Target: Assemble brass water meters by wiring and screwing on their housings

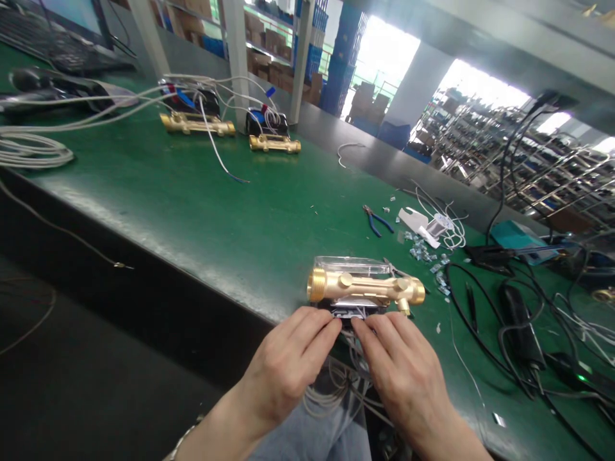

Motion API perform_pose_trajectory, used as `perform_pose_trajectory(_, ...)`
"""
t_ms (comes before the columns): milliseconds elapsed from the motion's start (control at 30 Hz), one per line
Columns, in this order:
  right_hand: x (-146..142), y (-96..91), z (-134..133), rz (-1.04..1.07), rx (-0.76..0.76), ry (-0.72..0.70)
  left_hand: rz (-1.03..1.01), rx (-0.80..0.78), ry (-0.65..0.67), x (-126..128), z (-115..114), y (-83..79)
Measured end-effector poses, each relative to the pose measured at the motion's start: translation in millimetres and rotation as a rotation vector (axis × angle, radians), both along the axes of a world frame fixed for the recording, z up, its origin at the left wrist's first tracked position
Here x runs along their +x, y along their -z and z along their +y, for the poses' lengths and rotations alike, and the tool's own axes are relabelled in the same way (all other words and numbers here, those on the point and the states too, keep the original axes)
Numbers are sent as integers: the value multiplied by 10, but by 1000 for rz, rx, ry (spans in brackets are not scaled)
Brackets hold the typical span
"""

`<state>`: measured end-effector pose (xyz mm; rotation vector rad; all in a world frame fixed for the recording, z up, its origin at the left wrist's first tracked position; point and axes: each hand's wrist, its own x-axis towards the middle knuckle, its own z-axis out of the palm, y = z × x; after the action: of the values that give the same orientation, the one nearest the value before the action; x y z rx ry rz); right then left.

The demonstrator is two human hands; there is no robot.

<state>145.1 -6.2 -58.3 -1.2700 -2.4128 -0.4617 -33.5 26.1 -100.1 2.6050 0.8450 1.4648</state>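
A brass pipe fitting [365, 287], threaded at its left end, lies at the table's front edge. A clear plastic cover [353, 264] shows behind it, and on the near side is a dark housing [368, 310] with pale parts inside. My left hand [293, 358] has its fingertips closed on the housing's near edge. Close beside it, my right hand [406, 368] is also closed, thumb and fingers pressed on the same edge. What lies between the fingertips is mostly hidden. Grey cables [336, 384] hang below the hands over my lap.
Two similar brass assemblies [198, 125] with cables stand at the back left. Blue-handled cutters [378, 221], a wire spool [439, 224] and scattered small clear bits [423, 250] lie to the right. Black cords [500, 320] cover the far right; a cable coil [33, 150] sits far left.
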Motion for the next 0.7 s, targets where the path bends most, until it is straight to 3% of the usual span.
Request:
perform_pose_trajectory(367,-24,29,-11,51,-45,51,45,123,-47,-22,17,215)
perform_pose_trajectory(700,0,111,-86,72,-18,102,79,170,-59,36,94,89)
